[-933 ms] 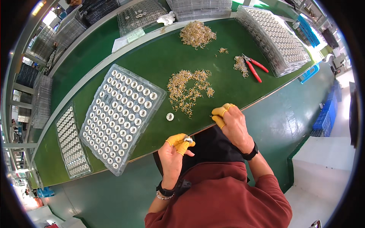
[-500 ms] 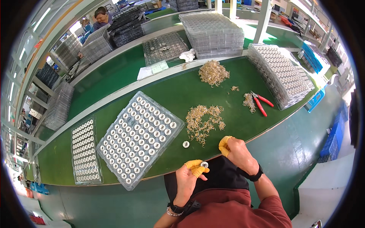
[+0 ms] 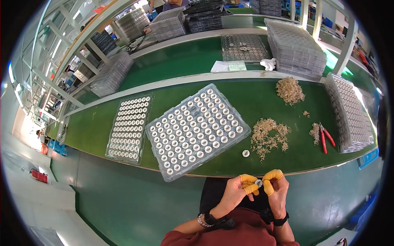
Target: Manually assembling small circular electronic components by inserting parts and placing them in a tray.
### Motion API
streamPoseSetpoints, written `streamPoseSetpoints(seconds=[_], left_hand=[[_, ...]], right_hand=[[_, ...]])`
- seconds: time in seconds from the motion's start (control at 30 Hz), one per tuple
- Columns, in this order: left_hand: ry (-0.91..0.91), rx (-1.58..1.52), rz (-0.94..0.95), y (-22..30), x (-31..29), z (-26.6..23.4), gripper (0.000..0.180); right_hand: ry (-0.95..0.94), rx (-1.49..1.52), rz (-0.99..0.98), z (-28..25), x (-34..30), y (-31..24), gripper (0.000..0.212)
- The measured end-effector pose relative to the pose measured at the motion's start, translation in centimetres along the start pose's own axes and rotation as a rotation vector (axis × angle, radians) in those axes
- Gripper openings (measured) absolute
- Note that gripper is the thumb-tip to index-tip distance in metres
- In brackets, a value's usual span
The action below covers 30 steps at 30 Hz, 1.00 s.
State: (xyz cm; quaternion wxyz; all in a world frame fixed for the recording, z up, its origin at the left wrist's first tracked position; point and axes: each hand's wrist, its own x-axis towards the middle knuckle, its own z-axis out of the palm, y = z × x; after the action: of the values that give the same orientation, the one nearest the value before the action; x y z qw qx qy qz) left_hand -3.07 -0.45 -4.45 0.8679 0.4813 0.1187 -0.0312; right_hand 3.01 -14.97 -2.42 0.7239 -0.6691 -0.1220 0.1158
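Note:
In front of my lap, my left hand [image 3: 234,192] pinches a small round white part with a dark centre [image 3: 258,183] between thumb and fingers. My right hand [image 3: 278,189] meets it from the other side, thumb and forefinger closed at the part's edge; whatever sits between those fingertips is too small to make out. Yellow finger covers wrap fingertips on both hands. Just beyond them, a single round white part [image 3: 246,153] lies on the green table [image 3: 213,162]. Behind it spreads a loose pile of small brass-coloured metal pieces [image 3: 269,137].
A clear tray of round parts [image 3: 193,127] lies left of the pile, a second tray [image 3: 129,127] farther left. To the right are red-handled pliers [image 3: 324,139], a taller metal heap [image 3: 290,91] and stacked trays [image 3: 349,115]. A person [image 3: 174,5] is across the line.
My right hand has moved over to my left and now touches the round part there. The whole view has swung left, shifting the table's things rightward in it.

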Motion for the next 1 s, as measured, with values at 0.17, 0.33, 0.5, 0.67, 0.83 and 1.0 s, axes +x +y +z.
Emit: streamPoseSetpoints(seconds=[0.17, 0.33, 0.5, 0.67, 0.83, 1.0], left_hand=[[0.038, 0.011, -0.009, 0.1, -0.8, 0.1, 0.019], [0.016, -0.032, -0.008, 0.5, 0.1, 0.4, 0.018], [0.083, -0.027, 0.009, 1.9, -0.2, 0.6, 0.014], [0.070, -0.039, 0.003, 1.8, 0.1, 0.6, 0.014], [0.072, -0.029, 0.025, 1.5, -0.3, 0.7, 0.015], [0.071, -0.022, 0.021, 1.4, -0.5, 0.7, 0.015]], right_hand=[[0.031, -0.078, -0.029, 0.6, -0.7, -0.1, 0.009], [0.042, -0.101, -0.090, 0.2, 0.0, 0.9, 0.011], [0.004, -0.057, -0.087, 0.8, 0.7, 0.3, 0.010], [0.031, -0.076, -0.093, 0.4, 0.4, 1.2, 0.008], [0.032, -0.112, -0.122, 0.5, -0.1, 1.5, 0.009], [0.038, -0.131, -0.145, 0.6, -0.3, 1.5, 0.010]])
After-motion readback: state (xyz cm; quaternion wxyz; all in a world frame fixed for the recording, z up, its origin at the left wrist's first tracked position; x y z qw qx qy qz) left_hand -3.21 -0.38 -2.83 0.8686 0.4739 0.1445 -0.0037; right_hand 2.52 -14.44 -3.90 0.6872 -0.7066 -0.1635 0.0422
